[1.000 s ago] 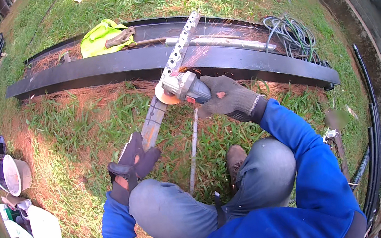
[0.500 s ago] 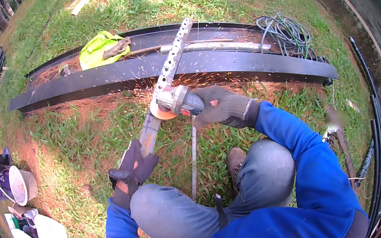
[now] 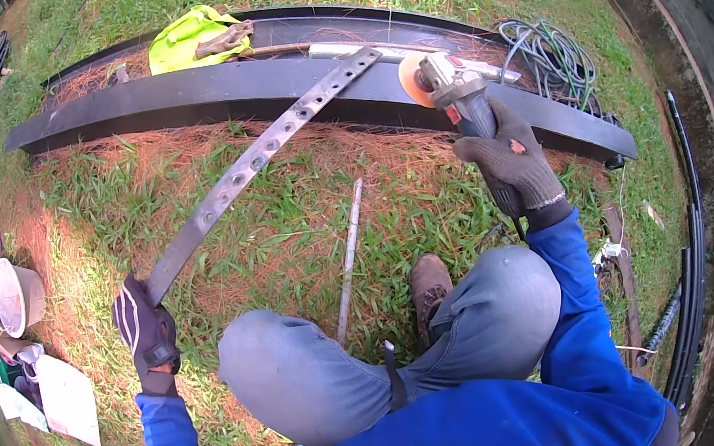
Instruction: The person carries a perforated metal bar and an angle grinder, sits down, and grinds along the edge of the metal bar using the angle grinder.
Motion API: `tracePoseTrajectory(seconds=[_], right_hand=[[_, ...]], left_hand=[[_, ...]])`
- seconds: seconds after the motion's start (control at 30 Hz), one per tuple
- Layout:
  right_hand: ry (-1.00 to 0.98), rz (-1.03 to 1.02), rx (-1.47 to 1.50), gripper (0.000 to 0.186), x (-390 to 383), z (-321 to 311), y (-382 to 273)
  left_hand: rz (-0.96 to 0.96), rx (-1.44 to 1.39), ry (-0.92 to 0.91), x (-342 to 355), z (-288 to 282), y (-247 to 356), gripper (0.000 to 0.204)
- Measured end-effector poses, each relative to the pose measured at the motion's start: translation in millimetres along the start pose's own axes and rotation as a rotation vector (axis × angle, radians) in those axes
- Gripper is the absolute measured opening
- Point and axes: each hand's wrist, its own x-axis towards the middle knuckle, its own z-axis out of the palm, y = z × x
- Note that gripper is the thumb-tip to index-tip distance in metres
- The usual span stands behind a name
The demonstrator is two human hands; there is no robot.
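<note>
My gloved left hand (image 3: 145, 324) is closed round the near end of a flat metal bar (image 3: 256, 157) with a row of round holes along it. The bar slants up to the right, its far end over a long black steel beam (image 3: 194, 94). In my gloved right hand (image 3: 514, 161) is an angle grinder (image 3: 460, 90), held by its body above the beam's right part. The grinder's orange disc (image 3: 415, 81) faces left, apart from the bar. A worn hole shows on the back of the right glove.
A yellow vest (image 3: 185, 42) with a glove and a coiled hose (image 3: 552, 63) lie on the beams. A thin metal rod (image 3: 350, 257) lies in the grass before my knees. Buckets (image 3: 18, 297) stand at left; long black pipes (image 3: 689, 318) lie at right.
The grinder has lifted off the bar and moved right, and the sparks have stopped. My left hand has swung left with the bar, which now slants more and shows more of its holes.
</note>
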Motion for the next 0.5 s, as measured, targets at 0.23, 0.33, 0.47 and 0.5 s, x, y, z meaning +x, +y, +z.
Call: tracePoseTrajectory(seconds=[0.23,0.33,0.47,0.5], right_hand=[[-0.089,0.074,0.003,0.064,5,12,18],[-0.14,-0.017,-0.159,0.066,5,25,-6],[-0.231,-0.115,-0.193,0.07,34,41,-13],[-0.25,-0.137,-0.258,0.074,46,47,-17]], left_hand=[[-0.183,0.058,-0.193,-64,-19,-3,0.034],[-0.278,-0.181,-0.07,-98,-15,-6,0.032],[-0.416,-0.34,-0.352,-110,-33,-9,0.03],[-0.43,-0.339,-0.357,-111,-38,-9,0.03]])
